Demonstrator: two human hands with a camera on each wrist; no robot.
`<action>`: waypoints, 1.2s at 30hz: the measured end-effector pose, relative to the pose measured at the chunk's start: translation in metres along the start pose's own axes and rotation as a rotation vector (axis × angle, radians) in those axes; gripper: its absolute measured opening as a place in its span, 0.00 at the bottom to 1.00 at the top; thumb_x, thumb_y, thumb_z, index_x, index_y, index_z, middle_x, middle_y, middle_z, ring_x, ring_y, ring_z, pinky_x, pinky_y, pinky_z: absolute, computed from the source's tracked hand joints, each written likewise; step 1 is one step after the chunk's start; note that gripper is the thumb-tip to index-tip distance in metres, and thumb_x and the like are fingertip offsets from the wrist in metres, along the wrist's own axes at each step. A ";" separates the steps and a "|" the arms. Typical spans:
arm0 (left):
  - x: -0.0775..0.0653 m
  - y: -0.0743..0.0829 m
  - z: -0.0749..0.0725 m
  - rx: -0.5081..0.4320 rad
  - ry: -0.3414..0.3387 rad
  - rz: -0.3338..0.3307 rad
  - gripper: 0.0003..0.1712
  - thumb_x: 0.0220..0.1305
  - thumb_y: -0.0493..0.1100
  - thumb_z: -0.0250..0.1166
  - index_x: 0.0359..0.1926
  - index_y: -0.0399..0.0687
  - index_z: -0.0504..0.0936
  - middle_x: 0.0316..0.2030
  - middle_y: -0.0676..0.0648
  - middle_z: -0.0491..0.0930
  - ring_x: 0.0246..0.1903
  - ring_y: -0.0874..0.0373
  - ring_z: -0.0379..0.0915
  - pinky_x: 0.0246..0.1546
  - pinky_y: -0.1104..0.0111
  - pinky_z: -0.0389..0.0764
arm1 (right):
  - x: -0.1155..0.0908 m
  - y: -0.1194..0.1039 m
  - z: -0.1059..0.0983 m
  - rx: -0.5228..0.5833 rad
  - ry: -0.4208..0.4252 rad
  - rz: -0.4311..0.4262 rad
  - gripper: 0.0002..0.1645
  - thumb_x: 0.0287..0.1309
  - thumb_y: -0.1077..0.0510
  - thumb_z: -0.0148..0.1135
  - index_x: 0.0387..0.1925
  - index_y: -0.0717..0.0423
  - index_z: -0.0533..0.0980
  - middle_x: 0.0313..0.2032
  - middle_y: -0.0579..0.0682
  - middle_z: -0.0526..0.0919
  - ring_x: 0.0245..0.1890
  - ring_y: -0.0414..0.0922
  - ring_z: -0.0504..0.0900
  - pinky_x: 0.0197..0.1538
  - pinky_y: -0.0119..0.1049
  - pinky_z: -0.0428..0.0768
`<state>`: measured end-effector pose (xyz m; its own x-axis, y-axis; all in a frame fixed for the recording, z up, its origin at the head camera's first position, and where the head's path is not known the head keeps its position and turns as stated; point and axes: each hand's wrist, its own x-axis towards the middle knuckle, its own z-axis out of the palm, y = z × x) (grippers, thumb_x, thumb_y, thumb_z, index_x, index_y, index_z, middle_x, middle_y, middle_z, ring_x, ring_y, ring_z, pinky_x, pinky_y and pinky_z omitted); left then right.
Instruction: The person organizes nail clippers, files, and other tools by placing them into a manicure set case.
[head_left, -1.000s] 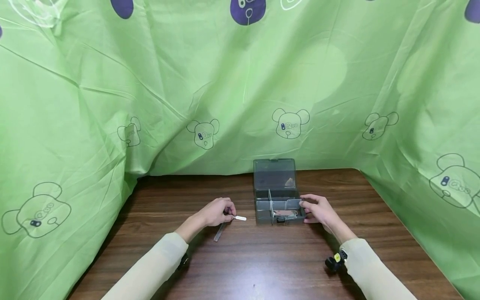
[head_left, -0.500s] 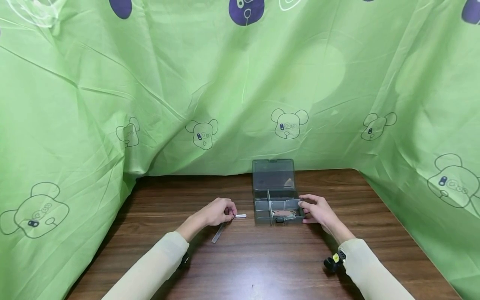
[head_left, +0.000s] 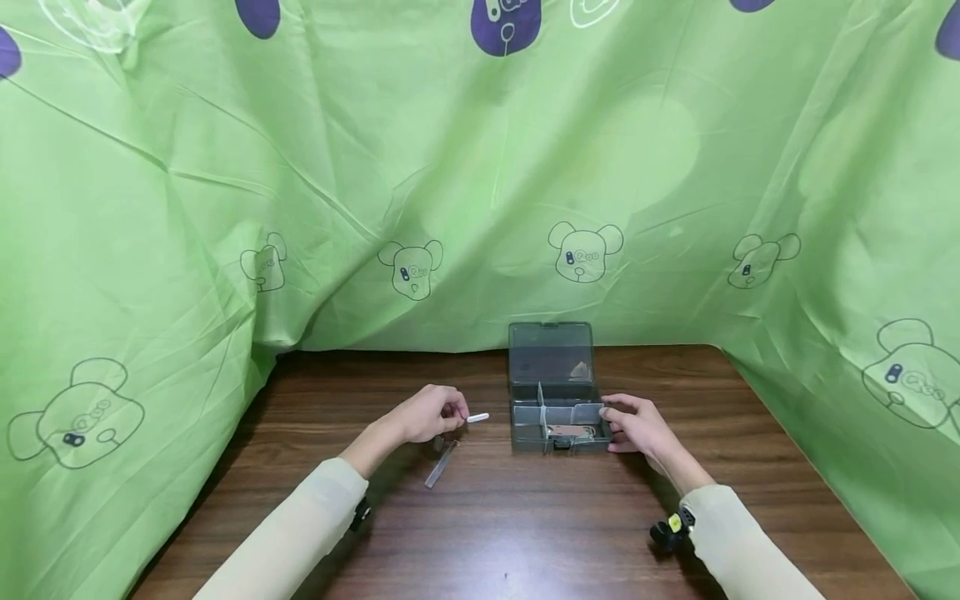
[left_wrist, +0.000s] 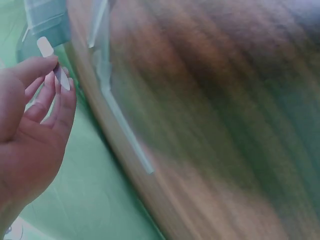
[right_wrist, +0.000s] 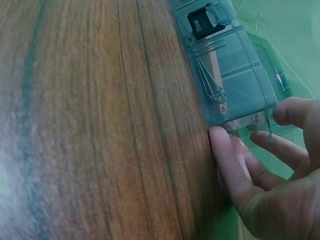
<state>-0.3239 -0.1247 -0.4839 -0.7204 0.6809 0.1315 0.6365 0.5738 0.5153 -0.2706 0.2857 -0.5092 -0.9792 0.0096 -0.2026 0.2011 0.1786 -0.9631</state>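
My left hand [head_left: 431,414] pinches a small slim tool [left_wrist: 46,47] between thumb and fingers. It has a rounded white end on one side and a narrow pointed tip on the other; the pinch hides its middle. A clear plastic strip [head_left: 441,467] lies on the table just below that hand. To the right sits a clear grey divided plastic box [head_left: 527,443] with its lid [head_left: 551,350] raised. My right hand [head_left: 633,425] grips the box's right end, fingers at the rim and low on the side. A pinkish flat piece [head_left: 567,432] and wire pins [right_wrist: 206,80] lie in its front compartment.
The brown wood-grain table [head_left: 480,533] runs under both hands. Green printed cloth [head_left: 450,192] hangs close behind the box and along both sides. Upright dividers [head_left: 542,408] stand inside the box. A black-and-yellow wrist device [head_left: 670,529] hangs by the right sleeve.
My left hand has lifted slightly away from the clear strip, carrying the slim tool up and tilting its white end. The right hand and box hold their place.
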 end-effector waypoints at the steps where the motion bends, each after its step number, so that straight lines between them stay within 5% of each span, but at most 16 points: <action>1: 0.001 0.001 -0.001 0.000 0.013 0.001 0.01 0.68 0.34 0.70 0.38 0.44 0.86 0.31 0.57 0.81 0.32 0.66 0.77 0.36 0.70 0.81 | 0.000 0.001 0.000 0.004 -0.001 0.000 0.32 0.72 0.59 0.64 0.73 0.65 0.70 0.36 0.56 0.78 0.35 0.46 0.81 0.35 0.47 0.90; 8: 0.020 0.016 -0.001 -0.031 0.072 0.011 0.03 0.69 0.35 0.70 0.41 0.46 0.88 0.31 0.58 0.83 0.33 0.65 0.78 0.37 0.71 0.83 | -0.001 0.004 -0.005 -0.001 -0.007 -0.003 0.32 0.72 0.58 0.65 0.73 0.65 0.70 0.38 0.57 0.77 0.36 0.46 0.81 0.37 0.47 0.90; 26: 0.094 0.073 0.023 -0.053 0.122 0.103 0.02 0.70 0.35 0.70 0.42 0.44 0.89 0.35 0.54 0.84 0.35 0.65 0.79 0.41 0.74 0.82 | -0.002 0.000 -0.003 0.001 -0.009 -0.016 0.32 0.73 0.59 0.64 0.73 0.65 0.69 0.37 0.57 0.78 0.36 0.47 0.81 0.37 0.49 0.90; 36: 0.122 0.091 0.042 -0.090 0.110 0.069 0.03 0.71 0.36 0.70 0.40 0.48 0.88 0.34 0.55 0.83 0.35 0.66 0.78 0.40 0.78 0.80 | -0.002 -0.001 -0.003 -0.020 -0.005 -0.020 0.31 0.73 0.58 0.63 0.72 0.65 0.70 0.38 0.57 0.79 0.36 0.47 0.82 0.36 0.47 0.90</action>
<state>-0.3427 0.0296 -0.4569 -0.7045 0.6607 0.2592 0.6623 0.4809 0.5745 -0.2686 0.2885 -0.5077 -0.9828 0.0011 -0.1845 0.1810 0.1988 -0.9632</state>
